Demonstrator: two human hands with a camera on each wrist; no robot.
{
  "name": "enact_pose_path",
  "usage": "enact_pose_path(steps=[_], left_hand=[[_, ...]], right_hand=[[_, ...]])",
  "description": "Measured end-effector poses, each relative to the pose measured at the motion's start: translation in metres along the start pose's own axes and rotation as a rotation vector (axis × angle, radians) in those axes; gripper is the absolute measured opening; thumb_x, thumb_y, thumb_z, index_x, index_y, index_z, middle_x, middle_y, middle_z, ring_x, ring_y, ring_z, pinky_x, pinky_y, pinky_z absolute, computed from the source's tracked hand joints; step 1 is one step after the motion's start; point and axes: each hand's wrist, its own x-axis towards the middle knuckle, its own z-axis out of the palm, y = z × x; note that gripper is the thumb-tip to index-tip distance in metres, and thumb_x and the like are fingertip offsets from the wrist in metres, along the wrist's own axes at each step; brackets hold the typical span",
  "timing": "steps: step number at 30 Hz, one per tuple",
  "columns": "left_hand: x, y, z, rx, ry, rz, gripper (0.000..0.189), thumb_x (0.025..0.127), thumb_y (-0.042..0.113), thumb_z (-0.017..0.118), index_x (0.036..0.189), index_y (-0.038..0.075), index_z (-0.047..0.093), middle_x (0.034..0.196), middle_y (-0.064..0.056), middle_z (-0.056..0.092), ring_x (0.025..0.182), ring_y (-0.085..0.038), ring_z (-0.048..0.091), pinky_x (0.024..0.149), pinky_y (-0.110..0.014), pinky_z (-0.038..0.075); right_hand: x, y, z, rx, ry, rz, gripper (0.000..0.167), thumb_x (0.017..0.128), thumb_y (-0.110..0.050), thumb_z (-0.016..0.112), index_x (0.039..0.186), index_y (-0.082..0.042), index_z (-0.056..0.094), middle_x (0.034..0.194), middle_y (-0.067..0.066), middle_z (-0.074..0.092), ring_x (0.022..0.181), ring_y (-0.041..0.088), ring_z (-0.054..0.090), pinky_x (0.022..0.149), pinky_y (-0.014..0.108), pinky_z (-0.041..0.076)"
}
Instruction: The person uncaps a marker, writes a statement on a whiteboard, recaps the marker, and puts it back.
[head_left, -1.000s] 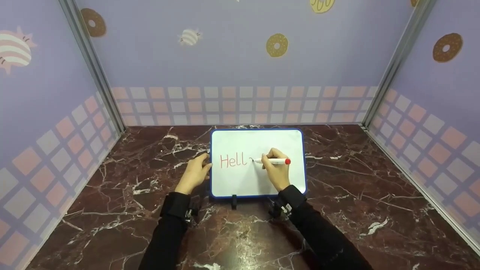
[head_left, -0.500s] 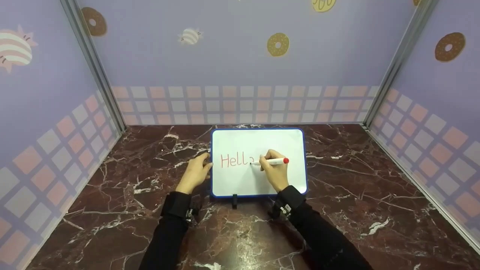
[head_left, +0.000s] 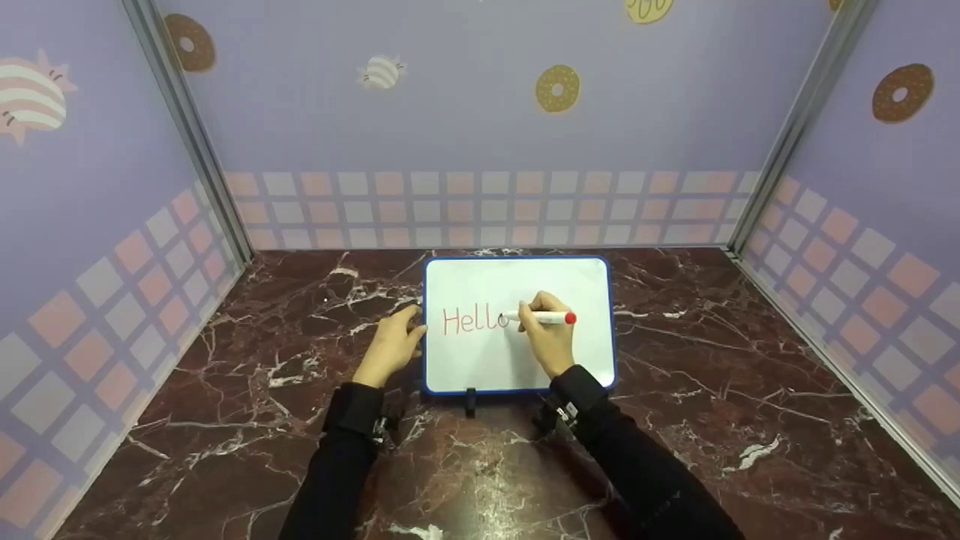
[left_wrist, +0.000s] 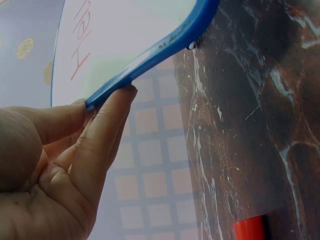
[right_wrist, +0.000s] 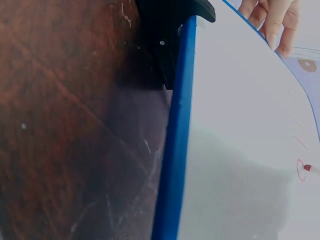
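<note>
A small whiteboard (head_left: 480, 367) with a blue frame leans back on the table, "Hello" written on it in thin red letters. My left hand (head_left: 390, 345) holds the board's left edge; in the left wrist view its thumb lies at the blue rim (left_wrist: 150, 52) and the fingers go behind. My right hand (head_left: 551, 337) pinches a white marker (head_left: 551, 317) with a red end. The marker's tip (right_wrist: 307, 168) is at the red "o" in the right wrist view, where the right hand itself does not show.
A black stand (right_wrist: 167, 30) grips the board's bottom edge. The table (head_left: 225, 450) is dark red marble with white veins. Patterned purple panels (head_left: 465, 135) enclose it at the back and sides. A red cylindrical piece (left_wrist: 249, 229) shows low in the left wrist view.
The right hand has drawn the marker round from the top of the "o", down its left side and back up, so the letter now looks like a loop. The left hand stays put.
</note>
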Motion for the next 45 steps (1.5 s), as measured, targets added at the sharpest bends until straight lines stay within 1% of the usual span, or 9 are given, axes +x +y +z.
enact_pose_path(steps=[3,6,13,15,22,26,30,37,45], left_hand=[[0.002,-0.001,0.001,0.006,0.002,-0.006,0.036,0.101,0.003,0.052,0.135,-0.006,0.050,0.122,-0.033,0.062,0.092,-0.038,0.069,0.078,-0.043,0.064],[0.002,-0.002,0.002,0.015,0.006,-0.003,0.035,0.101,0.003,0.052,0.135,-0.007,0.050,0.121,-0.033,0.063,0.092,-0.038,0.070,0.078,-0.044,0.064],[-0.001,0.000,0.002,-0.001,0.010,-0.001,0.035,0.101,0.002,0.052,0.135,-0.007,0.050,0.122,-0.032,0.062,0.091,-0.036,0.069,0.079,-0.043,0.064],[-0.001,0.001,0.002,0.001,0.017,-0.002,0.034,0.101,0.001,0.052,0.134,-0.007,0.050,0.122,-0.033,0.062,0.091,-0.036,0.069,0.078,-0.043,0.064],[-0.001,0.001,0.002,0.015,0.022,0.000,0.034,0.101,0.002,0.052,0.133,-0.007,0.051,0.117,-0.032,0.064,0.089,-0.038,0.069,0.075,-0.042,0.064],[-0.001,0.002,0.001,0.003,0.021,-0.004,0.035,0.101,0.001,0.052,0.134,-0.008,0.050,0.119,-0.033,0.063,0.090,-0.038,0.069,0.075,-0.041,0.064],[0.000,0.002,0.001,-0.008,0.018,-0.002,0.034,0.101,0.001,0.052,0.134,-0.008,0.050,0.118,-0.034,0.063,0.090,-0.040,0.069,0.076,-0.043,0.064],[0.001,0.000,0.001,-0.005,0.013,0.003,0.035,0.101,0.002,0.052,0.134,-0.008,0.050,0.118,-0.034,0.063,0.090,-0.039,0.069,0.075,-0.041,0.064],[0.000,0.000,0.001,0.011,0.017,0.005,0.035,0.100,0.001,0.052,0.134,-0.008,0.050,0.120,-0.034,0.062,0.089,-0.037,0.069,0.075,-0.041,0.064]], right_hand=[[0.001,0.000,0.000,-0.001,0.002,-0.009,0.024,0.085,0.016,0.059,0.064,0.016,0.046,0.058,0.030,0.056,0.049,0.034,0.057,0.045,0.012,0.037],[0.001,0.000,0.000,-0.004,-0.003,-0.014,0.024,0.084,0.016,0.059,0.064,0.016,0.046,0.059,0.030,0.056,0.049,0.035,0.057,0.045,0.012,0.038],[0.002,0.001,-0.007,0.043,0.010,0.057,0.022,0.086,0.013,0.059,0.067,0.016,0.048,0.059,0.034,0.055,0.048,0.011,0.056,0.044,0.011,0.038],[0.004,0.003,-0.011,0.048,0.027,0.074,0.023,0.087,0.013,0.058,0.067,0.016,0.048,0.059,0.035,0.055,0.048,0.009,0.056,0.044,0.011,0.037],[0.006,0.003,-0.029,0.033,0.050,0.096,0.024,0.088,0.011,0.058,0.067,0.015,0.047,0.059,0.033,0.056,0.048,0.010,0.055,0.044,0.013,0.036],[0.006,0.004,-0.036,0.009,0.053,0.103,0.024,0.088,0.011,0.058,0.067,0.015,0.047,0.059,0.035,0.055,0.047,0.010,0.055,0.043,0.013,0.035],[0.006,0.008,-0.038,-0.003,0.059,0.118,0.024,0.087,0.012,0.058,0.066,0.015,0.046,0.059,0.035,0.055,0.046,0.009,0.055,0.043,0.013,0.034],[0.005,0.012,-0.036,0.017,0.049,0.158,0.026,0.087,0.012,0.061,0.064,0.010,0.049,0.055,0.025,0.059,0.047,0.010,0.055,0.043,0.014,0.036],[0.003,0.008,-0.035,0.003,0.028,0.118,0.023,0.087,0.011,0.060,0.068,0.016,0.050,0.059,0.036,0.058,0.047,0.014,0.056,0.044,0.013,0.037]])
